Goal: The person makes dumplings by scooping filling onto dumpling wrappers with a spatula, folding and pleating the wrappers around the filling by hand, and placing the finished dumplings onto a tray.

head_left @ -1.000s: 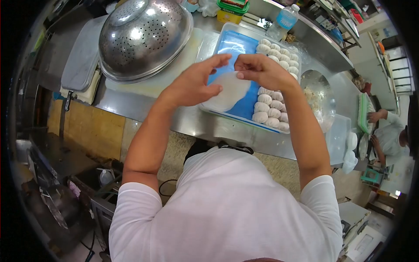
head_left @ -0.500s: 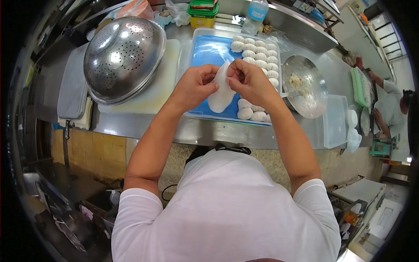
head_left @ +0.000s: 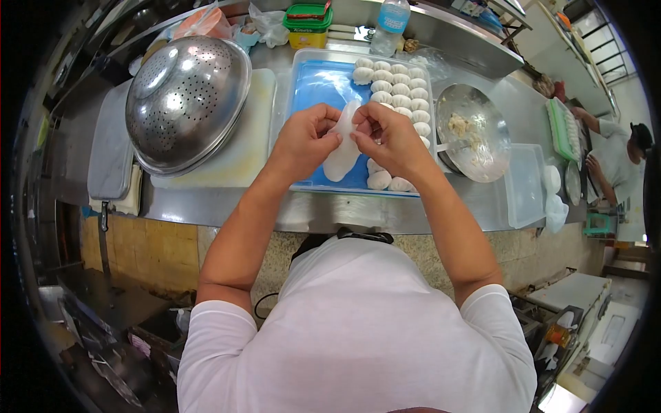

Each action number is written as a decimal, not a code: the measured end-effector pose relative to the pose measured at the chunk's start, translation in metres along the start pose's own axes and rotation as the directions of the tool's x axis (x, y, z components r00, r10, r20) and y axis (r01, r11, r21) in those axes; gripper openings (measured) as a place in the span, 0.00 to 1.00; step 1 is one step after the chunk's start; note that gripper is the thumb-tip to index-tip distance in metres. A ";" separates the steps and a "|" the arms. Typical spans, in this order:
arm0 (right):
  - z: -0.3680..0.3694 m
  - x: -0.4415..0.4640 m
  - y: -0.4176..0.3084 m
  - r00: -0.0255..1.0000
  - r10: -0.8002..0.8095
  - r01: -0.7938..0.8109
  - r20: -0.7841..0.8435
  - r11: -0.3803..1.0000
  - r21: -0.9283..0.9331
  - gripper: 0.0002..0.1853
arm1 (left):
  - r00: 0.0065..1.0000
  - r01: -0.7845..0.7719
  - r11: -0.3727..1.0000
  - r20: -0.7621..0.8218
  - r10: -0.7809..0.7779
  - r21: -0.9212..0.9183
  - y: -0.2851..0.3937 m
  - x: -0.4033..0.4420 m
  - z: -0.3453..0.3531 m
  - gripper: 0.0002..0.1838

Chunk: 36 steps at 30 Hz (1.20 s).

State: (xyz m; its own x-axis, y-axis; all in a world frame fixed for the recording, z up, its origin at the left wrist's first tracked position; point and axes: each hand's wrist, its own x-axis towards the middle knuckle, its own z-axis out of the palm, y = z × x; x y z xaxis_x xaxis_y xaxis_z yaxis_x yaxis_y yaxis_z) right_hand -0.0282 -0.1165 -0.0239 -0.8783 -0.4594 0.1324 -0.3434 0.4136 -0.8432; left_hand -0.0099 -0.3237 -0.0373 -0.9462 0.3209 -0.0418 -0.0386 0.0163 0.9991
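Note:
Between my two hands hangs a thin white dumpling wrapper [head_left: 339, 162], folded into a narrow, long shape. My left hand [head_left: 303, 141] pinches its left edge with thumb and fingertips. On the other side, the fingers of my right hand [head_left: 389, 141] are closed on its upper right edge. Any filling inside cannot be made out. Both hands are over a clear plastic tray [head_left: 295, 69] with a blue bottom. Rows of white pleated dumplings [head_left: 400, 89] fill the tray's right side, partly covered by my right hand.
Right of the tray, a metal bowl [head_left: 492, 148] holds pale filling [head_left: 460, 125] and a utensil. A large upturned colander [head_left: 189, 103] rests on a cutting board [head_left: 265, 103] at left. A water bottle [head_left: 390, 27] stands behind. Another person [head_left: 613, 162] works at far right.
The wrapper now looks narrower and slightly tilted, with my fingers still pinching its edges. The whole view has shifted a little, so the table things appear further left.

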 end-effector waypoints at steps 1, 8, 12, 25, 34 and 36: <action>0.001 -0.001 -0.001 0.999 0.035 -0.035 -0.006 0.999 0.038 0.09 | 1.000 0.004 0.999 0.000 -0.004 -0.036 -0.001 0.001 -0.001 0.15; 0.000 -0.002 -0.003 0.999 0.040 -0.040 0.001 0.999 0.027 0.08 | 0.999 -0.032 0.999 -0.003 0.032 -0.035 -0.002 0.000 0.001 0.13; 0.004 0.000 0.003 0.996 0.086 -0.083 -0.021 0.990 0.115 0.07 | 1.000 -0.015 0.999 -0.012 0.015 0.043 -0.001 0.000 0.001 0.12; 0.006 0.002 0.013 0.996 0.090 -0.084 -0.024 0.975 0.205 0.09 | 0.999 -0.053 0.999 -0.010 0.053 -0.002 0.000 0.002 -0.001 0.15; -0.037 -0.005 0.043 0.938 0.315 0.056 -0.145 0.274 0.960 0.11 | 0.983 0.069 0.744 -0.173 0.063 0.664 0.001 -0.008 -0.018 0.18; -0.050 -0.012 0.027 0.940 0.321 0.013 -0.116 0.306 0.952 0.16 | 0.944 -0.108 0.591 -0.105 0.314 0.800 0.002 -0.009 -0.008 0.19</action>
State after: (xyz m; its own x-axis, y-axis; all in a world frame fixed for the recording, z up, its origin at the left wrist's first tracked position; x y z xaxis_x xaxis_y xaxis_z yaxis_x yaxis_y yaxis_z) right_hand -0.0432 -0.0602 -0.0225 -0.9743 -0.2082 -0.0863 0.2007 -0.6277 -0.7522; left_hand -0.0034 -0.3338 -0.0347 -0.9388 0.2088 0.2742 0.3359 0.7323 0.5924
